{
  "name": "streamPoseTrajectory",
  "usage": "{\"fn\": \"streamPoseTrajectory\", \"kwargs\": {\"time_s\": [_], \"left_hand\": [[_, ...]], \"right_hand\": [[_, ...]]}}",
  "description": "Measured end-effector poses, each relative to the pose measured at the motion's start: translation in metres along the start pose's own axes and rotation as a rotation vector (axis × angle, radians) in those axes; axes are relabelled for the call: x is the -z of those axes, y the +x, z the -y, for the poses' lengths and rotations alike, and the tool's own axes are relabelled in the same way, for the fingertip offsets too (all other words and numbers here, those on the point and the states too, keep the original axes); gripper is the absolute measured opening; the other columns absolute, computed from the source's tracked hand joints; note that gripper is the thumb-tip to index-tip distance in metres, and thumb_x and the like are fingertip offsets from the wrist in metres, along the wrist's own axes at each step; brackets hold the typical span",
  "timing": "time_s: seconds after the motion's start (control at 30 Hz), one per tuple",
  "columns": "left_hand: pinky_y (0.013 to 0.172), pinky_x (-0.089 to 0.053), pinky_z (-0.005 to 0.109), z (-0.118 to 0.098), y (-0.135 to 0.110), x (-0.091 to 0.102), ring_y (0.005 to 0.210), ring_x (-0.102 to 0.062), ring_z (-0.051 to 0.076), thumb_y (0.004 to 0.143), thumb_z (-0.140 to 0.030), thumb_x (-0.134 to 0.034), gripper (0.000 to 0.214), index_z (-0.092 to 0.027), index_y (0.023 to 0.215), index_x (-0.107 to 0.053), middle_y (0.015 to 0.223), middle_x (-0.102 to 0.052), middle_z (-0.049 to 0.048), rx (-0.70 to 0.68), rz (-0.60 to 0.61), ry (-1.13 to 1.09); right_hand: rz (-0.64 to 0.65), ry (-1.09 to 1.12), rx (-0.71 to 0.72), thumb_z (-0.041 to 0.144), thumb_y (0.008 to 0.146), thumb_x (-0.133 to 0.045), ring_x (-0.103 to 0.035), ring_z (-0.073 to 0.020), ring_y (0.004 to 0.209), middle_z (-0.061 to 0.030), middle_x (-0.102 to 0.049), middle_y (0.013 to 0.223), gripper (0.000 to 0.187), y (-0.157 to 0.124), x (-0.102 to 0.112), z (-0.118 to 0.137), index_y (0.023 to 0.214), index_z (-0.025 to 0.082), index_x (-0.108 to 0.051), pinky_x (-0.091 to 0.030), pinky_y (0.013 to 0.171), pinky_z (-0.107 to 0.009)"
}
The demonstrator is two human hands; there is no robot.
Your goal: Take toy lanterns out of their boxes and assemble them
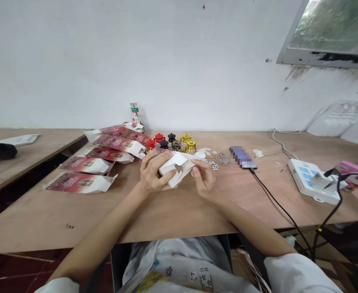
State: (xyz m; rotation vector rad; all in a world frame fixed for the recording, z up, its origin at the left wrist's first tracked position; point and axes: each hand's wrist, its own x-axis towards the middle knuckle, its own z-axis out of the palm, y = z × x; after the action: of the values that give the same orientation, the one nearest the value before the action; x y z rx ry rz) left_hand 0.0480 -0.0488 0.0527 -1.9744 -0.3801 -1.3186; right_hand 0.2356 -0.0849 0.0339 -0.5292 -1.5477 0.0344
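Note:
My left hand [155, 173] is wrapped round a small white cardboard box [174, 165], held just above the table with its flapped end towards me. My right hand [204, 177] pinches a flap at the box's right side between thumb and fingers. Behind the box stand several small lanterns with red [159, 138], black [171, 138] and gold [191, 145] tops. To the left lie several red printed boxes [84, 182] with their end flaps sticking out. Small round silvery pieces [214, 165] and a pile of metal wire loops [222, 158] lie right of the box.
A phone [243, 157] with a black cable lies at the right. Beyond it are a white power strip [313, 179] with plugs and a pink box [354, 173]. A tube [134, 112] stands against the wall. The table's front edge runs close to my lap.

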Motion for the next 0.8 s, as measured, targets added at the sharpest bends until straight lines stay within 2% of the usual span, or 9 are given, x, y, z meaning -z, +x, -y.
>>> {"fn": "streamPoseTrajectory", "kwargs": {"time_s": [0.07,0.17,0.27,0.4,0.53,0.8], "left_hand": [[0.084,-0.046,0.040,-0.008,0.014,0.006,0.102,-0.061,0.024,0.063,-0.043,-0.070,0.055,-0.031,0.111,-0.047,0.118,-0.059,0.0085,-0.019,-0.042,-0.014],[0.082,-0.045,0.038,-0.024,0.039,0.018,0.099,-0.060,0.026,0.068,-0.035,-0.064,0.060,-0.025,0.123,-0.043,0.113,-0.060,0.0118,0.154,0.125,0.004],[0.079,-0.044,0.038,-0.034,0.055,0.025,0.096,-0.058,0.027,0.072,-0.032,-0.060,0.052,-0.019,0.121,-0.047,0.109,-0.060,0.0134,0.288,0.282,0.002],[0.075,-0.045,0.035,-0.032,0.056,0.025,0.090,-0.058,0.025,0.075,-0.035,-0.060,0.035,-0.018,0.104,-0.054,0.101,-0.060,0.0120,0.345,0.295,-0.027],[0.074,-0.045,0.034,-0.028,0.047,0.020,0.090,-0.059,0.024,0.077,-0.034,-0.060,0.028,-0.018,0.099,-0.054,0.101,-0.061,0.0117,0.331,0.278,-0.021],[0.071,-0.045,0.033,-0.030,0.036,0.014,0.087,-0.061,0.024,0.071,-0.027,-0.060,0.030,-0.017,0.099,-0.054,0.099,-0.065,0.0107,0.271,0.247,-0.023]], "right_hand": [[-0.016,0.132,-0.171,0.021,0.088,-0.052,-0.064,-0.0116,0.073,-0.0022,-0.066,0.095,0.023,0.000,-0.002,0.002,0.110,0.027,-0.054,-0.053,0.060,-0.023],[-0.001,0.347,-0.421,0.029,0.086,-0.056,-0.061,-0.0100,0.065,0.0012,-0.065,0.084,0.028,0.006,-0.003,0.005,0.114,0.030,-0.050,-0.052,0.060,-0.023],[0.027,0.519,-0.584,0.034,0.081,-0.062,-0.060,-0.0110,0.068,0.0022,-0.066,0.086,0.042,0.012,-0.002,0.003,0.120,0.032,-0.047,-0.052,0.063,-0.026],[0.098,0.723,-0.647,0.042,0.083,-0.058,-0.061,-0.0132,0.082,0.0001,-0.064,0.099,0.027,0.013,-0.002,-0.005,0.107,0.030,-0.058,-0.052,0.069,-0.027],[0.153,0.729,-0.730,0.047,0.084,-0.055,-0.058,-0.0142,0.093,-0.0010,-0.060,0.111,0.032,0.013,-0.003,-0.006,0.111,0.031,-0.058,-0.050,0.075,-0.028],[0.231,0.749,-0.758,0.035,0.073,-0.071,-0.056,-0.0118,0.087,0.0009,-0.058,0.100,0.023,0.017,0.000,-0.006,0.094,0.028,-0.062,-0.048,0.074,-0.024]]}}
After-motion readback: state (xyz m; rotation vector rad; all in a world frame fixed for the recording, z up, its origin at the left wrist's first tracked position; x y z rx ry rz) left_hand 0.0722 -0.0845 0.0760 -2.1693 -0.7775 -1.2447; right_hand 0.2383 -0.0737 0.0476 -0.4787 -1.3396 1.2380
